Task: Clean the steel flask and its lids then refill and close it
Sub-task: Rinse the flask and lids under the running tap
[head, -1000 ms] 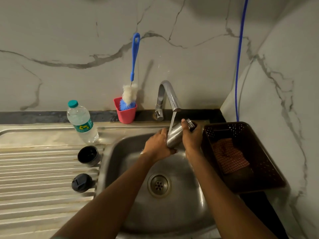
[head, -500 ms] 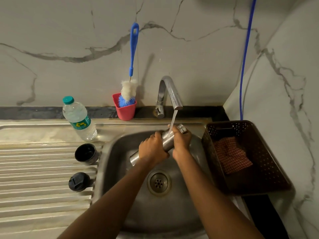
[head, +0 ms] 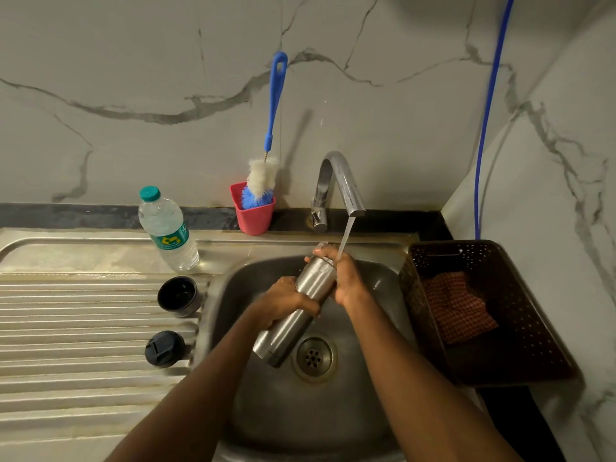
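Steel flask (head: 311, 283), mouth at 1 o'clock, is being gripped by left hand (head: 286, 300) and right hand (head: 348, 278); water bottle (head: 168, 228) label at 10 o'clock illegible.

The steel flask (head: 313, 283), a slim brushed-metal cylinder, was tilted over the sink (head: 376, 271), with its mouth end up and its base low beside the drain (head: 313, 358). The left hand (head: 286, 300) gripped its middle and the right hand (head: 346, 278) its neck. Both black lids sat on the ribbed surface (head: 83, 328) left of the basin: the cup lid (head: 179, 295) with its open side up, the stopper lid (head: 164, 348) nearer.
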